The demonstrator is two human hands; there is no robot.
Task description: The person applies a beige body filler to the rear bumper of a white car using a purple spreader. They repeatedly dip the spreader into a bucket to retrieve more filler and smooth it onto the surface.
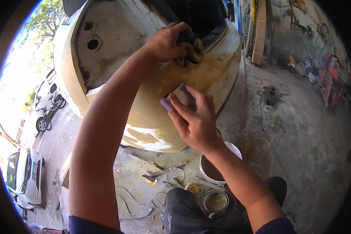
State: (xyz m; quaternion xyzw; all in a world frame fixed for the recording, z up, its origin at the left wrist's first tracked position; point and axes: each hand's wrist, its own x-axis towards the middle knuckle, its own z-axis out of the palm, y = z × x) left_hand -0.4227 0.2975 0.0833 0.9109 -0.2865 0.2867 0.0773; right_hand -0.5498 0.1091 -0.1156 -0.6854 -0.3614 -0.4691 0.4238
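A pale car body corner [156, 105] with yellowish, wet-looking filler patches curves in front of me. My left hand [165, 43] is closed round a bunched dark and yellowish rag [193, 51] against the upper part of the panel, beside the dark opening. Lower down, my right hand [197, 121] grips a flat sanding block [183, 96] wrapped in purplish sandpaper, close to the filled surface; whether it touches cannot be told. Left of my left forearm, the recessed bare panel [117, 43] has a round hole and rusty edges.
Below the car stand a white bucket [203, 169] and a small tin [216, 202] near my knees. Scraper-like tools [163, 170] and a hose [136, 214] lie on the floor. Red equipment [330, 80] leans at the right wall. Parked white car [25, 177] and bicycle [47, 115] are left.
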